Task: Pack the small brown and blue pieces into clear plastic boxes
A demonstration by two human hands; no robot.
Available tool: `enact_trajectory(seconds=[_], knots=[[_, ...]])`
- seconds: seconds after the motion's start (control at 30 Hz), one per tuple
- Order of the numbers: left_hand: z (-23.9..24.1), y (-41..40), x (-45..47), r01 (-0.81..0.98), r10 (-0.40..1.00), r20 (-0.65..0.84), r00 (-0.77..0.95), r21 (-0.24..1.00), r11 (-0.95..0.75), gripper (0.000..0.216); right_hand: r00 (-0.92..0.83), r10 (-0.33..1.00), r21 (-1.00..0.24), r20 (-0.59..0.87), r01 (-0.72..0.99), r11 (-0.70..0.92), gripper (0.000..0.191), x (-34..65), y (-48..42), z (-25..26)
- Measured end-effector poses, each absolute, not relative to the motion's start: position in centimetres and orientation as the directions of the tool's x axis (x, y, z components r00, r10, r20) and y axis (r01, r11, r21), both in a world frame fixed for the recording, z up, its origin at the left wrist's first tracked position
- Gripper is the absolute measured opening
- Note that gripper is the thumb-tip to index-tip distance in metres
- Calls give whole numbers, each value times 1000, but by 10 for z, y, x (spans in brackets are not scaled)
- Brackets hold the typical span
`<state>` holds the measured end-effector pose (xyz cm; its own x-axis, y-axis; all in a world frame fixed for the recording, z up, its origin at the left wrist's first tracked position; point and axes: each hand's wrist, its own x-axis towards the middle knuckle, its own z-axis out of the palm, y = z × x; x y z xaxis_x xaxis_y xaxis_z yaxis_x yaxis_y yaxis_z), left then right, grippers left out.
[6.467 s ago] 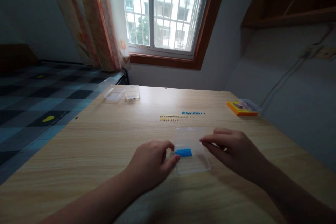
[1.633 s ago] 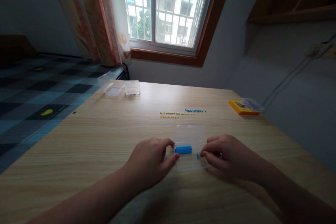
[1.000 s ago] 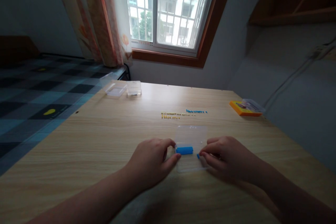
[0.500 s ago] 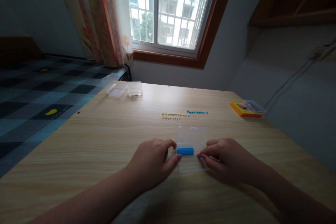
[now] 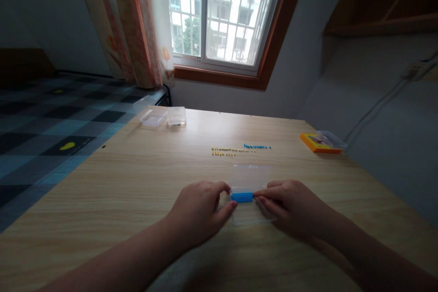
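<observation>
A clear plastic box (image 5: 249, 177) lies open on the wooden table (image 5: 143, 178), with a tight row of small blue pieces (image 5: 241, 197) inside it. My left hand (image 5: 201, 210) rests at the box's left edge, thumb and forefinger curled round its corner. My right hand (image 5: 290, 205) has its fingertips pinched together right at the right end of the blue row; whether a piece sits between them is hidden. Farther back lie a line of loose yellow pieces (image 5: 224, 150) and a line of loose blue pieces (image 5: 257, 147).
Two more clear boxes (image 5: 160, 117) stand at the table's far left corner. An orange packet with a clear lid (image 5: 320, 141) lies at the far right edge. A checked bed cover (image 5: 51, 123) is left of the table; a window and curtain are behind.
My right hand slid left from the box's right side, where a single blue piece lay near its fingertips, up to the end of the blue row. My left hand stayed put.
</observation>
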<state>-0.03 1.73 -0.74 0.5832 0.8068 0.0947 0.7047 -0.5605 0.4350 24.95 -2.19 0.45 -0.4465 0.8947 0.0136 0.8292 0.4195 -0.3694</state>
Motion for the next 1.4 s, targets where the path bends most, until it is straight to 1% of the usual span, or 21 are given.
enact_trajectory(seconds=[0.2, 0.57, 0.73, 0.8, 0.83, 0.97, 1.0, 1.03, 1.1, 1.17, 1.27, 1.4], knots=[[-6, 16, 0, 716, 813, 69, 578, 434, -547, 30, -442, 897, -357, 14, 836, 418, 28, 249, -23, 6], [-8, 16, 0, 704, 811, 91, 578, 445, -553, 29, -434, 901, -353, -8, 844, 403, 28, 247, -22, 6], [-8, 16, 0, 710, 811, 89, 578, 436, -553, 29, -429, 903, -360, 22, 839, 408, 27, 248, -23, 5], [-8, 17, 0, 708, 811, 93, 578, 436, -555, 29, -430, 898, -369, 92, 823, 432, 26, 249, -25, 6], [-9, 17, 0, 709, 812, 93, 576, 438, -553, 29, -424, 892, -371, 153, 813, 450, 27, 251, -26, 8], [-10, 17, 0, 714, 819, 75, 569, 449, -537, 29, -317, 808, -340, 496, 786, 517, 29, 261, -25, 22], [-10, 17, 0, 714, 819, 72, 569, 451, -536, 29, -283, 788, -333, 546, 791, 514, 29, 265, -21, 26], [-10, 17, 0, 713, 818, 72, 570, 451, -537, 29, -254, 786, -331, 564, 802, 497, 28, 269, -13, 29], [-10, 17, 0, 715, 819, 73, 568, 450, -536, 28, -217, 829, -333, 516, 841, 427, 26, 276, 9, 33], [-9, 18, 0, 718, 822, 70, 565, 449, -532, 28, -210, 888, -314, 408, 881, 353, 24, 282, 39, 34], [-9, 17, 0, 717, 823, 73, 563, 451, -531, 28, -235, 937, -275, 260, 912, 305, 22, 284, 87, 27], [-11, 17, -1, 715, 822, 85, 563, 450, -535, 29, -219, 959, -270, 178, 927, 262, 20, 279, 134, 15]])
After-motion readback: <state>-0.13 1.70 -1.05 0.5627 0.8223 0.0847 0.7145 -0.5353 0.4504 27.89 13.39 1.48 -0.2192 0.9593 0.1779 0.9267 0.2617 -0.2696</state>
